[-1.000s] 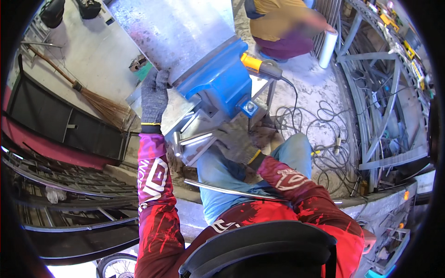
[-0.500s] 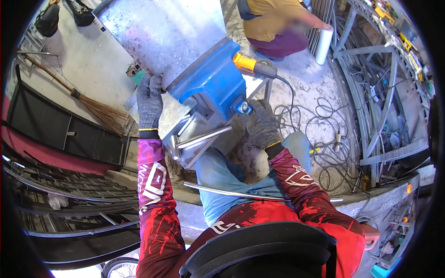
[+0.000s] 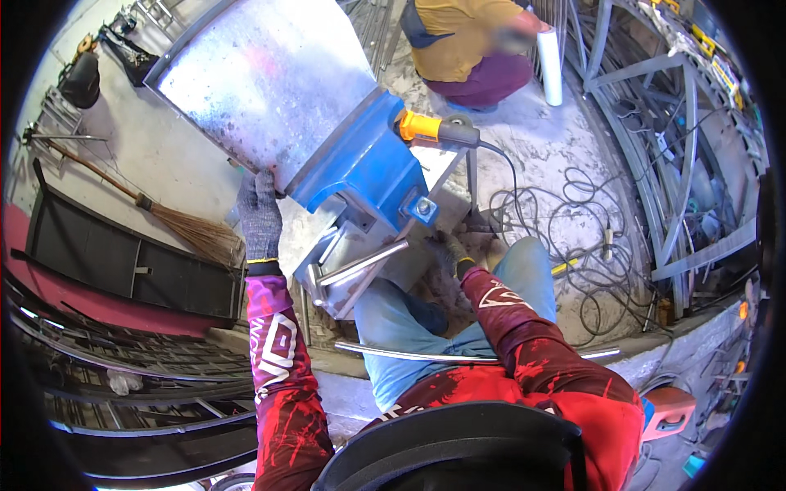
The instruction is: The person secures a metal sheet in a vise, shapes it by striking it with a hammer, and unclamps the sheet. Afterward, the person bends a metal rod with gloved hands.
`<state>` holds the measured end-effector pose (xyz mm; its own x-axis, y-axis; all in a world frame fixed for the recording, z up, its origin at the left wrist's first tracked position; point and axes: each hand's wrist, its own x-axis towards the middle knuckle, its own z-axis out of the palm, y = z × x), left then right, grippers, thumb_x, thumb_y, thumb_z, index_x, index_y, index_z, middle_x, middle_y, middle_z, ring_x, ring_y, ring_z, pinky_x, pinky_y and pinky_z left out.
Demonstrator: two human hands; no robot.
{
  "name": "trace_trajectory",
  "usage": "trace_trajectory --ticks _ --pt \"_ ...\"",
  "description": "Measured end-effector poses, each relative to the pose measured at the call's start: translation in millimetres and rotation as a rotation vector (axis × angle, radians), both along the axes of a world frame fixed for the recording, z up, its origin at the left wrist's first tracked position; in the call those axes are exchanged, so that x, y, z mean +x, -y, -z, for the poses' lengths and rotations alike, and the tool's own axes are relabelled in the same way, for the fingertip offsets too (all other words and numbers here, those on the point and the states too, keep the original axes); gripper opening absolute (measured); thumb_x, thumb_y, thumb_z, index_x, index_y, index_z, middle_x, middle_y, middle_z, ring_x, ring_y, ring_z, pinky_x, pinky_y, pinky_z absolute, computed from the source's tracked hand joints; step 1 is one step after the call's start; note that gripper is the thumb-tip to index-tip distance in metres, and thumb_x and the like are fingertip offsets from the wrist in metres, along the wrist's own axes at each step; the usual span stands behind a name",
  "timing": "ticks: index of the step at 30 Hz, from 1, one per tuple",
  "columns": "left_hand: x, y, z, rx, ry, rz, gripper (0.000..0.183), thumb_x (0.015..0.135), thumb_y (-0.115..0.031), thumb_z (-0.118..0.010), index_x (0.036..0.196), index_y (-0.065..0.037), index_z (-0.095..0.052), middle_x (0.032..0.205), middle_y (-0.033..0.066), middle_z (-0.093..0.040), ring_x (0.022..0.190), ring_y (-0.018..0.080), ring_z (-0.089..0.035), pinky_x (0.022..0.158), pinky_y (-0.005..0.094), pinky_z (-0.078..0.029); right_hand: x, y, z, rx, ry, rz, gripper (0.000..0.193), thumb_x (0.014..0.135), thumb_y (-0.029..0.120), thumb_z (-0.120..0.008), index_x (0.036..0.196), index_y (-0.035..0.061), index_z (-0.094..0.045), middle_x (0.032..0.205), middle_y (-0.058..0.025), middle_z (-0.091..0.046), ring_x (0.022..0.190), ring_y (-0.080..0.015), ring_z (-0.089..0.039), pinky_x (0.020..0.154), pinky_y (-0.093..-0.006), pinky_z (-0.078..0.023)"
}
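Note:
A large shiny metal sheet (image 3: 270,74) stretches away from the blue bench vise (image 3: 352,155), lying against its far side. My left hand (image 3: 261,221), in a grey knit glove, grips the sheet's near left corner, beside the vise jaw. My right hand (image 3: 452,252), gloved too, is low beside my knee, below the vise's right end. Its fingers are mostly hidden in the shadow by the bench. The vise's steel handle bar (image 3: 360,263) slants toward me. Behind the vise rests a yellow-and-black corded power tool (image 3: 434,128).
A thin metal rod (image 3: 409,355) lies across my lap. Coiled cables (image 3: 573,221) spread over the floor at right. Another person (image 3: 467,49) crouches ahead, one hand on a white roll (image 3: 551,69). A broom (image 3: 184,225) and black panels (image 3: 106,254) lie left; metal frames (image 3: 692,155) stand right.
My right hand has dropped from the vise's screw end down toward my knee. My left hand stays at the sheet's corner. The whole view has shifted slightly.

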<state>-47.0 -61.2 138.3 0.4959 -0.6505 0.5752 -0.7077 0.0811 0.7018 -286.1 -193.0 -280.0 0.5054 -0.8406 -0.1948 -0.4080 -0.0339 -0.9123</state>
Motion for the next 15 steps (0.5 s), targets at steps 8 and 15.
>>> trace_trajectory --ticks 8,15 --pt "-10.9 20.5 7.4 0.025 0.008 0.018 0.044 0.105 -0.040 -0.054 0.091 0.001 -0.060 0.075 0.0057 -0.059 0.073 0.0150 -0.053 0.070 0.0339 -0.045 15.4 -48.8 44.2 -0.427 -0.426 -0.311 0.041 0.096 0.035 -0.053 0.114 0.0011 -0.065 0.121 -0.0243 -0.066 0.112 -0.0404 -0.063 0.096 -0.0444 -0.049" --pt "21.2 -35.2 0.1 0.039 0.032 -0.115 0.042 0.105 -0.040 -0.052 0.095 0.000 -0.060 0.076 0.0074 -0.058 0.072 0.0167 -0.053 0.068 0.0345 -0.044 -14.0 -70.6 -194.8 -0.266 -0.481 -0.493 0.036 0.092 0.031 -0.053 0.114 0.0072 -0.068 0.120 -0.0191 -0.068 0.106 -0.0393 -0.065 0.091 -0.0491 -0.052"
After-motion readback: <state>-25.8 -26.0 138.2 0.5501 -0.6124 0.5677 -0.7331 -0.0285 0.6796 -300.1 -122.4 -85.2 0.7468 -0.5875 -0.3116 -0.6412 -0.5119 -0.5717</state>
